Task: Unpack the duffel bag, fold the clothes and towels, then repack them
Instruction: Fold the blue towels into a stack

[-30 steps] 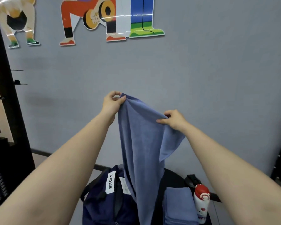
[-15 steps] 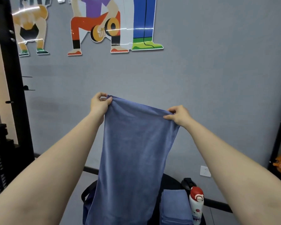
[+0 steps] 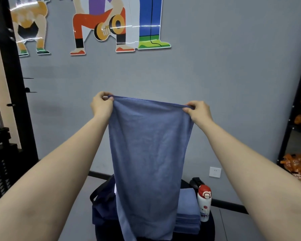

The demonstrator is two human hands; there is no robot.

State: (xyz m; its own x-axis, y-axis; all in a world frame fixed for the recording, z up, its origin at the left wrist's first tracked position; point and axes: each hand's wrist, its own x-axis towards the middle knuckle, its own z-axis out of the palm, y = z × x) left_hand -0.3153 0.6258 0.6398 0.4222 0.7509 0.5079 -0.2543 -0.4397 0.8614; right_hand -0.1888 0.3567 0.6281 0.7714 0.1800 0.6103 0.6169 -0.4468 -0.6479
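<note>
At 9 o'clock a black rack upright [image 3: 12,80] runs up the frame edge, with cartoon wall figures [image 3: 101,26] at 11 o'clock on the grey wall. Your left hand [image 3: 101,106] is raised at the centre of the view, thumb and curled fingers pinching the left top corner of the blue towel [image 3: 148,153]. The towel hangs flat and full-width from its top hem, which is stretched between both hands, and its lower end drops past the bottom of the frame at 6 o'clock. Behind the towel's left edge, at 7 o'clock, the dark navy duffel bag [image 3: 102,206] sits on a dark round surface [image 3: 208,230], partly hidden by the cloth. Just right of the towel, at 5 o'clock, a stack of folded blue towels [image 3: 188,213] lies on the same surface, with a white bottle with a red cap [image 3: 204,202] standing just beside it. Your right hand [image 3: 198,113] pinches the right top corner of the towel. A white wall socket [image 3: 215,172] sits at 4 o'clock.
</note>
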